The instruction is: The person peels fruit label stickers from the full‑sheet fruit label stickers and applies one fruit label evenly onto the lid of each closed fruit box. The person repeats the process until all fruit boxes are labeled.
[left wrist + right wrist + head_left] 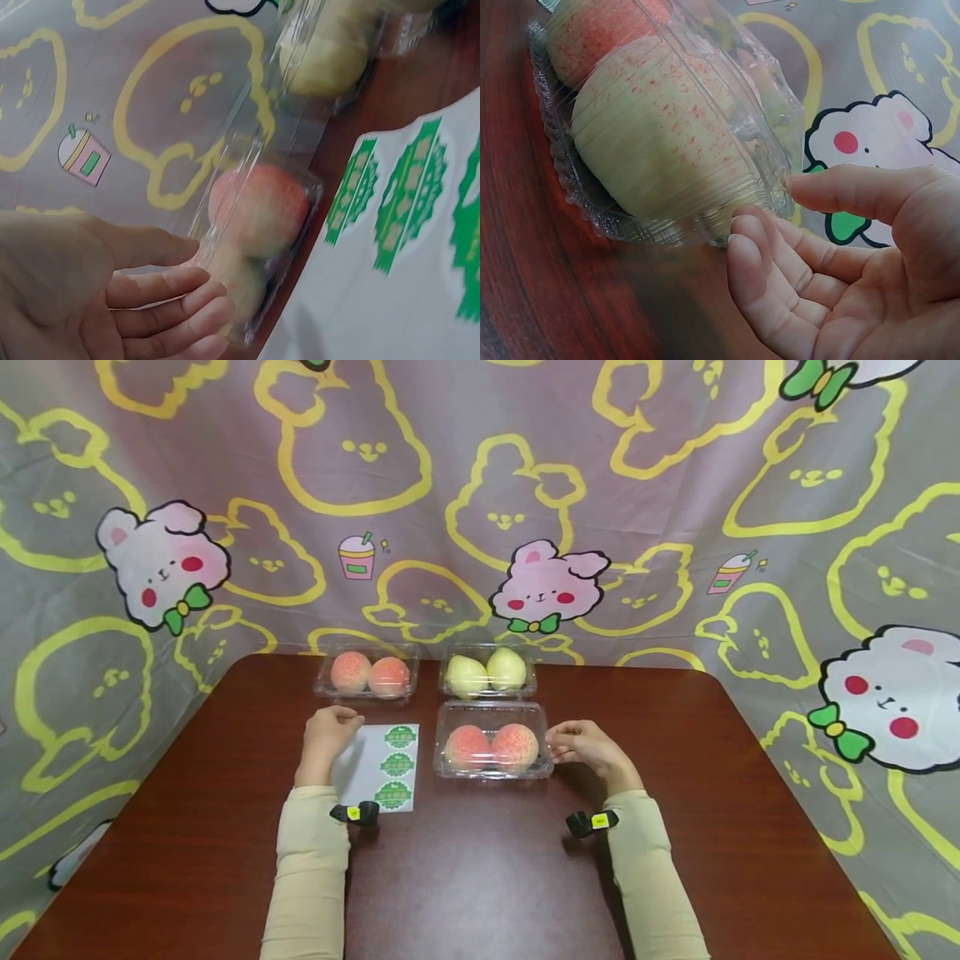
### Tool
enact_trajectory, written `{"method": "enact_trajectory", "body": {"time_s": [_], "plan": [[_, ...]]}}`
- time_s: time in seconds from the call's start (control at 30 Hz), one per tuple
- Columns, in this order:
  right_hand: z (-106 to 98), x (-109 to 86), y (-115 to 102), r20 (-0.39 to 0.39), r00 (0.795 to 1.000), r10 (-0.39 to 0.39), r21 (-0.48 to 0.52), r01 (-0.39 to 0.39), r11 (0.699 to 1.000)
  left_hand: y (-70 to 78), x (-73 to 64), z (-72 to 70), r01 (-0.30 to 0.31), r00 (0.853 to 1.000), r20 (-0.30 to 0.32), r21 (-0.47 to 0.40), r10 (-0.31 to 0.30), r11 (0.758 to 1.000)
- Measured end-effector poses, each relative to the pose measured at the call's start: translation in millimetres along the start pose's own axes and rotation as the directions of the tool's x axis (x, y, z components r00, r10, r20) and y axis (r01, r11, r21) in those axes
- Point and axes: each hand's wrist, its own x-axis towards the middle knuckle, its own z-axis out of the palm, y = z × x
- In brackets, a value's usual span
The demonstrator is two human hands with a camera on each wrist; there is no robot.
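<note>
A clear plastic clamshell box (493, 772) holding two peaches (514, 747) stands in front of me. My right hand (588, 748) is at the box's right end, thumb and loosely bent fingers beside its corner. In the right wrist view, the fingertips overlap the clear box (739, 161); firm contact is unclear. My left hand (327, 739) hovers around the upper left of a white sheet (360, 777) bearing three green scalloped stickers (396, 765). In the left wrist view, the left hand's (135, 292) fingers are relaxed with nothing between them.
Behind stand two more clear boxes, one with peaches (351, 672) at the left and one with pale green-yellow fruits (506, 669) at the right. A printed curtain (420, 543) hangs along the far edge of the dark wooden table (480, 877).
</note>
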Motion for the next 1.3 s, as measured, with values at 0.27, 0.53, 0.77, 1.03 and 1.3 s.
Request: {"method": "enact_trajectory", "body": {"time_s": [0.27, 0.53, 0.77, 1.03, 1.3], "plan": [[1, 0.4, 2, -0.006, 1.000, 0.000, -0.005, 0.000, 1.000, -16.2, -1.3, -13.6, 0.101, 0.993, -0.065, 0.056, -0.097, 0.993], [1, 1.0, 2, -0.006, 1.000, 0.001, -0.005, -0.001, 1.000, -34.7, 1.0, -17.0, 0.182, 0.975, -0.143, 0.092, -0.167, 0.979], [1, 1.5, 2, -0.005, 1.000, 0.003, -0.006, -0.003, 1.000, -42.9, 1.1, -15.1, 0.226, 0.968, -0.137, 0.119, -0.210, 0.967], [1, 1.1, 2, -0.004, 1.000, 0.001, 0.001, -0.001, 1.000, -47.3, 3.8, -6.9, 0.251, 0.965, -0.098, 0.064, -0.244, 0.966], [2, 0.9, 1, -0.020, 1.000, 0.006, -0.008, -0.006, 1.000, -48.5, 7.2, -0.3, 0.256, 0.963, -0.110, 0.098, -0.245, 0.962]]}}
